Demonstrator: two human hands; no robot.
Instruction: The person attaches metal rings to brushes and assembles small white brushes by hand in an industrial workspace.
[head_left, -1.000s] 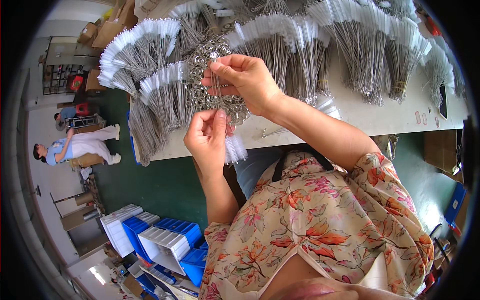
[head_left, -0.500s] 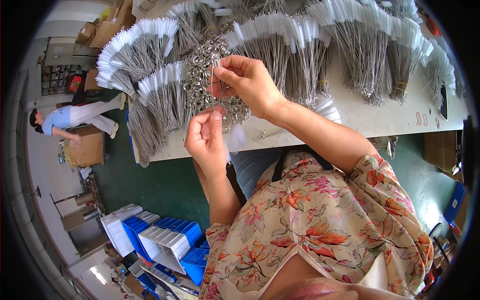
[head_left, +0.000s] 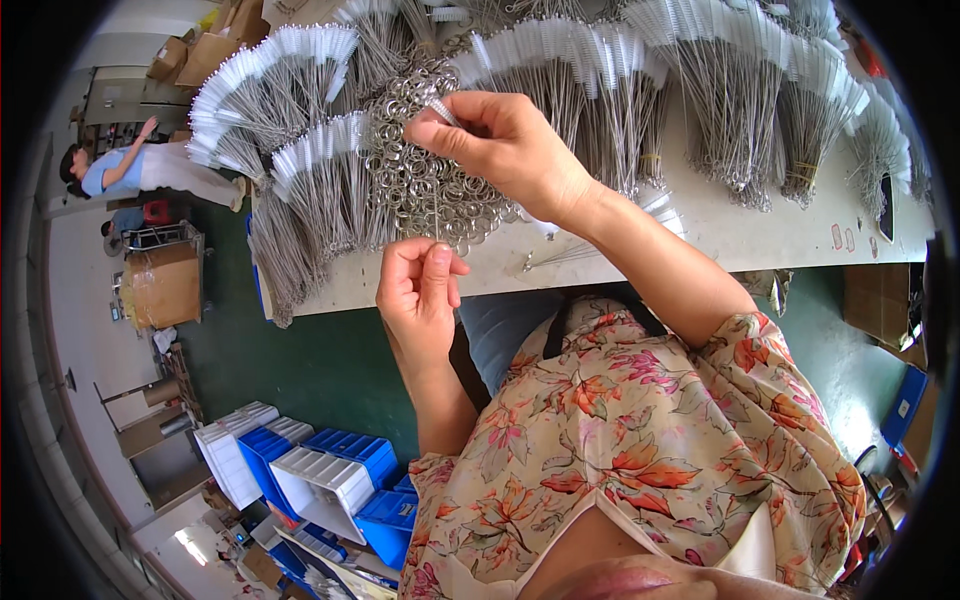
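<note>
A thin wire brush with a white bristle head (head_left: pixel 443 112) is stretched upright between my hands, in front of a heap of metal rings (head_left: pixel 415 165). My right hand (head_left: pixel 505 150) is closed on its bristle end. Below, at the table's near edge, my left hand (head_left: pixel 420 295) pinches the lower part of the wire between thumb and fingers. Whether a ring hangs on that end cannot be made out against the heap.
Bundles of the same brushes stand left of the rings (head_left: pixel 320 150) and right of them (head_left: pixel 720 110). A few loose brushes (head_left: pixel 600 240) lie on the pale table (head_left: pixel 800 235). Blue and white plastic bins (head_left: pixel 320 480) sit at lower left. Another person (head_left: pixel 140 170) is at far left.
The white bristles, which hung beside my left hand, now show at my right hand. My hands are farther apart. The other person has raised an arm, and a cart with a box shows more fully.
</note>
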